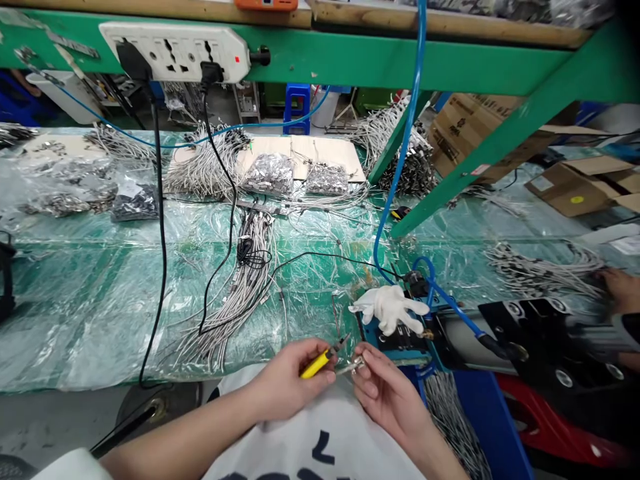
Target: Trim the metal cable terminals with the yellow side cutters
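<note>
My left hand point(293, 380) is closed around a yellow-handled cutter point(316, 364), whose dark tip points up and to the right. Just right of it, my right hand point(383, 383) pinches a small metal piece point(356, 363) between thumb and fingers. A short pale strip or cable runs from that piece toward my left thumb; its far end is hidden. Behind my right hand, a white glove point(390, 309) lies on a blue and black device. A bundle of grey cables point(245, 293) lies on the green table to the left.
The green table point(110, 287) is covered in plastic film. Black cords hang from a white power strip point(175, 52); a blue hose point(407, 133) drops beside a green brace. A blue bin point(490, 413) of cables stands lower right. Another person's hand point(620, 287) touches cables far right.
</note>
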Demonstrator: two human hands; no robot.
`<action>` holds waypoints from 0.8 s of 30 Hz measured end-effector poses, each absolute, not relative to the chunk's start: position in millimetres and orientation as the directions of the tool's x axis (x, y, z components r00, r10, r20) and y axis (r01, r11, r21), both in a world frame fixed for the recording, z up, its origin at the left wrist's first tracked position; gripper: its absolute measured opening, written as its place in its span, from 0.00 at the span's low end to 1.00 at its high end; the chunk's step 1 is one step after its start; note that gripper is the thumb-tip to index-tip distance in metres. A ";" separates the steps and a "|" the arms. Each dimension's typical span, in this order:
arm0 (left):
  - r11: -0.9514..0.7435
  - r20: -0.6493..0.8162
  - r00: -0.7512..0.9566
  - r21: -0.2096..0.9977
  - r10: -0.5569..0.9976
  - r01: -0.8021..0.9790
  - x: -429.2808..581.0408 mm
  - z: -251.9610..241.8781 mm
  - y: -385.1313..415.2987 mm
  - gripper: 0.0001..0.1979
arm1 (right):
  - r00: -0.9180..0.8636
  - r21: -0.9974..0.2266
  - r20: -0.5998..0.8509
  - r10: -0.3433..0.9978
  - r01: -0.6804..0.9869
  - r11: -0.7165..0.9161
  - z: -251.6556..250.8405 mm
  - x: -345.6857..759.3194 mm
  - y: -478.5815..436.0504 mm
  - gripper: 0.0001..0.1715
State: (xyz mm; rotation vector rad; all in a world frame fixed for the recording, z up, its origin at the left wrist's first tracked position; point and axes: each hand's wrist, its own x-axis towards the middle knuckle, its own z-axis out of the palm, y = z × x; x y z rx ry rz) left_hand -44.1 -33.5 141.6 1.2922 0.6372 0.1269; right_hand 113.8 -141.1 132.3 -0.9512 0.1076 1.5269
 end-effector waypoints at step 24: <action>0.354 -0.477 0.754 0.871 0.452 0.340 -57.2 138.4 -18.7 0.12 | 0.058 -0.880 -0.464 0.884 0.087 -0.467 133.9 125.4 -146.1 0.12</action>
